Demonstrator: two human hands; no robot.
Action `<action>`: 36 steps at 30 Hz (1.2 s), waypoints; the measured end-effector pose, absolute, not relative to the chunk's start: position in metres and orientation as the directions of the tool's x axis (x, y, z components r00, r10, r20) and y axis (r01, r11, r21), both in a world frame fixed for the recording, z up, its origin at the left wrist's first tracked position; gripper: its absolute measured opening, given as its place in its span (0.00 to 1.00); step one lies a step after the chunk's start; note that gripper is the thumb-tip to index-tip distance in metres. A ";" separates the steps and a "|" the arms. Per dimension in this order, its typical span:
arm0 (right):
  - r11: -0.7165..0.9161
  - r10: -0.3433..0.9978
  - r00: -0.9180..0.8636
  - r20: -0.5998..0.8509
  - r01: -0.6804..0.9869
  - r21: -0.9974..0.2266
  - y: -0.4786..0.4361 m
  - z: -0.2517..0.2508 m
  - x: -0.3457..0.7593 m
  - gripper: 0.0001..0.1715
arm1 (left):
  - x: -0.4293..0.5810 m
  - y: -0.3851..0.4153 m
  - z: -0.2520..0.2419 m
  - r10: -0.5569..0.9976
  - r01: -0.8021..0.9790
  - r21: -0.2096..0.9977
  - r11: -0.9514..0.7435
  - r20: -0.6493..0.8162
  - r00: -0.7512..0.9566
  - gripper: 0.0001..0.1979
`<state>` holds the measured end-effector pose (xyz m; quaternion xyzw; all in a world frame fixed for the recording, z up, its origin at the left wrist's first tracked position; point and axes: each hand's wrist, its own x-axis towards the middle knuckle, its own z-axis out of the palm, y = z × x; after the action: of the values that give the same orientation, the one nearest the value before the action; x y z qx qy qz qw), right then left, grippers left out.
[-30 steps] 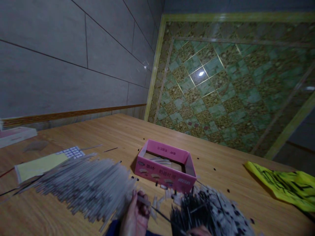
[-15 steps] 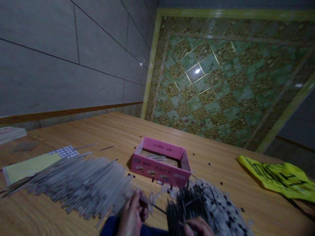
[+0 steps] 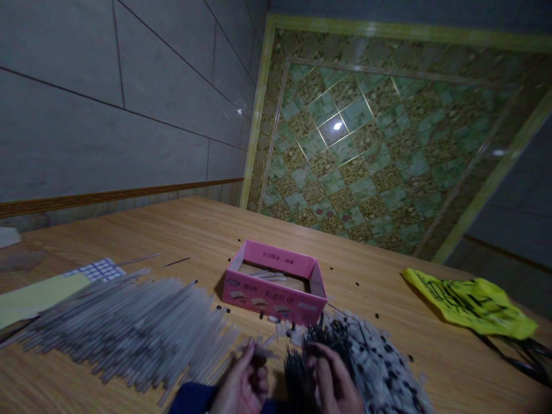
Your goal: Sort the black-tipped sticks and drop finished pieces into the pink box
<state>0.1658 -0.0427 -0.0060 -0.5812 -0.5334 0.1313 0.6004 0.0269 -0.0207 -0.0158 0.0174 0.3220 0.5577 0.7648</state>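
Observation:
My left hand (image 3: 248, 379) is closed at the bottom centre, pinching a translucent piece (image 3: 261, 351) between thumb and fingers. Beside it, my right hand (image 3: 334, 376) has its fingers drawn together over a bunch of thin black sticks (image 3: 295, 374); what it holds, if anything, is too blurred to make out. To the left lies a wide pile of clear tubes (image 3: 142, 333). Small clear and black pieces (image 3: 388, 368) are heaped on the right. Behind my hands stands an open pink box (image 3: 273, 299) with some clear tubes inside.
A yellow bag (image 3: 470, 305) with a black strap rests at the right. Yellow paper (image 3: 43, 296) and a blue-checked piece (image 3: 101, 270) lie at the left. Tiny black bits dot the wooden table (image 3: 194, 221). Tiled walls rise behind.
My right hand has risen from the bottom edge and moved closer to my left hand. The dark stick that reached rightward from my left hand no longer shows. The view has shifted slightly.

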 end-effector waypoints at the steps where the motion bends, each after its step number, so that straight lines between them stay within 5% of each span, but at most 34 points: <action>1: 0.239 0.818 0.349 0.456 0.516 -0.823 -0.034 -0.004 0.169 0.18 | 0.024 -0.019 -0.017 0.870 -0.872 0.358 0.333 -0.473 0.139 0.05; 5: 0.098 0.936 0.082 0.343 0.874 -0.476 0.010 0.001 0.178 0.10 | 0.020 -0.013 -0.023 0.874 -0.900 0.306 0.310 -0.465 0.143 0.05; 15: -0.092 0.957 0.131 0.259 0.984 -0.155 0.059 -0.009 0.167 0.11 | 0.023 -0.014 -0.034 0.870 -0.886 0.294 0.358 -0.451 0.202 0.06; 36: -0.187 0.956 0.220 0.195 0.967 -0.174 0.067 -0.018 0.165 0.09 | 0.024 -0.013 -0.035 0.843 -0.866 0.306 0.395 -0.494 0.210 0.08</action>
<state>0.1650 0.0669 -0.0181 -0.7702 -0.6241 -0.0211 0.1299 0.0243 -0.0129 -0.0349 -0.0185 0.3048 0.5495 0.7777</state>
